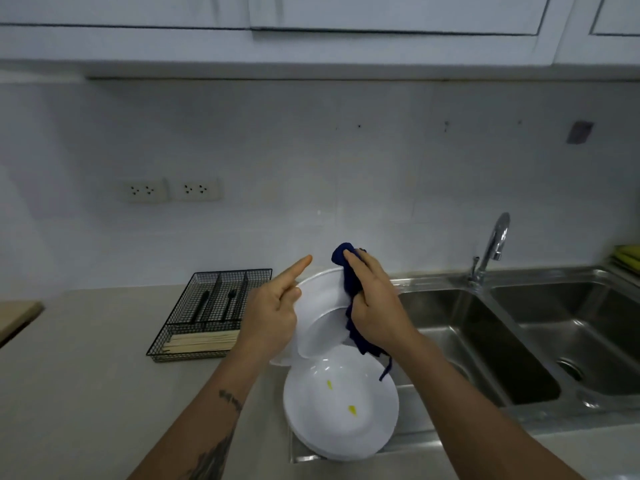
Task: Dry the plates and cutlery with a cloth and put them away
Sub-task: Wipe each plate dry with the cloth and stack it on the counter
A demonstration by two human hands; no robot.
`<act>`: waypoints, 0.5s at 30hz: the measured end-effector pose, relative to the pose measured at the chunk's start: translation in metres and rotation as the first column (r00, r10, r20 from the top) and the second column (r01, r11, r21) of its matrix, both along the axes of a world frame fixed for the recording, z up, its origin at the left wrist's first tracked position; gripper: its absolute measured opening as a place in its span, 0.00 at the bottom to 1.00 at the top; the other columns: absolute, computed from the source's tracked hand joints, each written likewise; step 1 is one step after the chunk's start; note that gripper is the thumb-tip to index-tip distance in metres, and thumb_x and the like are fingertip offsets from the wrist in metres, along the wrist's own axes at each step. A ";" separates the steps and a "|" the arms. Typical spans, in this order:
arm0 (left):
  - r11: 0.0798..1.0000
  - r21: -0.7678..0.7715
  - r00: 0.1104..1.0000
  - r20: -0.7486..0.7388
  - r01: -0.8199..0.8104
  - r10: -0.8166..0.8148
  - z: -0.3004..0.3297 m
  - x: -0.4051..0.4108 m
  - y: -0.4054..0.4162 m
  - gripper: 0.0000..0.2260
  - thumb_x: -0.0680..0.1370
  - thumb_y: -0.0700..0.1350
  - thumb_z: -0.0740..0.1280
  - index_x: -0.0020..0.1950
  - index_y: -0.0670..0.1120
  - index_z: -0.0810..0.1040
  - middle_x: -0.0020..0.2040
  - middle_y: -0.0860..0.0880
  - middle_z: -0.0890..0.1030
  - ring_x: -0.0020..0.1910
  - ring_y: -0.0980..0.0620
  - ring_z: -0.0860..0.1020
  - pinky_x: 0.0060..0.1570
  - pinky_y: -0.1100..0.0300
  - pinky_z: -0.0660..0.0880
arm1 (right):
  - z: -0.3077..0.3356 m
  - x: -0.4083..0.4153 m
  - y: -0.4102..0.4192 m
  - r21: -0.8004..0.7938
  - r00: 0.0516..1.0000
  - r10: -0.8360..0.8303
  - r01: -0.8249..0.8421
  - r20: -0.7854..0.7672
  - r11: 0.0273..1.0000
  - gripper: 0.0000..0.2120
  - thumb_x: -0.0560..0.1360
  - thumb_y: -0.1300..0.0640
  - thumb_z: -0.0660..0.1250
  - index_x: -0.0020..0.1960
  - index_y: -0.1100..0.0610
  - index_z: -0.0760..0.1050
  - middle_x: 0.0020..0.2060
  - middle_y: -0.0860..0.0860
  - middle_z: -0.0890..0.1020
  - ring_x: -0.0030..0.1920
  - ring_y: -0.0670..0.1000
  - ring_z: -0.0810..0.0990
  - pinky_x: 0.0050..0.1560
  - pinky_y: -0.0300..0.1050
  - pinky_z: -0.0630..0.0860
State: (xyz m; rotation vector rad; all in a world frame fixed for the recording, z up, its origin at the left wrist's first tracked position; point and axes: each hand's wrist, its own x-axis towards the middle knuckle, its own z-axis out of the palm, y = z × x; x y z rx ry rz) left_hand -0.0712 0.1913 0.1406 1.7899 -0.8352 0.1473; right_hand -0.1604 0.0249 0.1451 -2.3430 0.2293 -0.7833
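My left hand point(273, 311) holds a white plate point(320, 311) tilted up on edge above the counter, gripping its left rim with the index finger stretched out. My right hand point(372, 304) presses a dark blue cloth point(349, 282) against the plate's right rim and face; a strand of cloth hangs down. Below them a stack of white plates point(341, 407) with two yellow marks rests on the steel drainer beside the sink. A black wire cutlery tray point(211, 317) on the counter to the left holds dark cutlery and pale wooden chopsticks.
A steel double sink point(519, 344) with a chrome tap point(491, 249) fills the right side. The beige counter point(86, 358) runs left, a wooden board point(17, 317) at its far edge. Wall sockets point(171, 190) sit on the backsplash, white cupboards point(381, 15) overhead, and green items point(628, 256) far right.
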 end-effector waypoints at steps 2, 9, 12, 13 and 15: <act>1.000 0.010 0.996 0.090 -0.010 0.009 0.002 0.013 0.018 0.31 0.81 0.36 0.61 0.67 0.74 0.68 0.43 0.47 0.81 0.40 0.51 0.76 0.46 0.60 0.74 | 0.003 0.005 0.014 0.013 1.000 0.026 -0.026 -0.006 1.000 0.33 0.71 0.73 0.54 0.73 0.52 0.64 0.69 0.46 0.65 0.67 0.47 0.65 0.70 0.39 0.62; 0.969 -0.019 0.936 0.256 -0.246 0.242 -0.008 0.046 0.080 0.25 0.77 0.43 0.58 0.71 0.65 0.69 0.53 0.56 0.79 0.57 0.69 0.70 0.70 0.37 0.59 | -0.018 0.030 0.091 0.003 0.999 0.038 -0.038 0.036 0.999 0.25 0.64 0.70 0.58 0.54 0.46 0.67 0.52 0.46 0.71 0.53 0.50 0.70 0.52 0.50 0.73; 0.968 -0.044 0.967 0.054 -0.247 0.249 -0.025 0.050 0.111 0.24 0.78 0.45 0.56 0.67 0.73 0.67 0.63 0.57 0.78 0.70 0.63 0.62 0.74 0.41 0.58 | -0.043 0.043 0.132 -0.016 0.997 0.038 -0.037 0.072 0.999 0.23 0.63 0.69 0.60 0.54 0.49 0.69 0.50 0.46 0.70 0.50 0.48 0.70 0.48 0.43 0.72; 0.975 -0.079 0.977 0.023 -0.208 0.210 -0.032 0.050 0.123 0.24 0.79 0.44 0.56 0.68 0.71 0.67 0.59 0.61 0.80 0.72 0.60 0.62 0.72 0.43 0.62 | -0.050 0.046 0.145 -0.037 0.996 0.038 -0.035 0.084 0.999 0.24 0.63 0.69 0.61 0.55 0.50 0.70 0.49 0.46 0.70 0.49 0.47 0.69 0.47 0.39 0.70; 0.973 -0.155 0.985 -0.041 -0.172 0.167 -0.046 0.049 0.144 0.23 0.79 0.43 0.57 0.71 0.63 0.69 0.56 0.65 0.79 0.71 0.54 0.66 0.70 0.46 0.67 | -0.063 0.050 0.165 -0.071 0.995 0.050 -0.044 0.083 0.996 0.25 0.62 0.70 0.61 0.56 0.52 0.70 0.50 0.46 0.70 0.49 0.47 0.69 0.46 0.36 0.67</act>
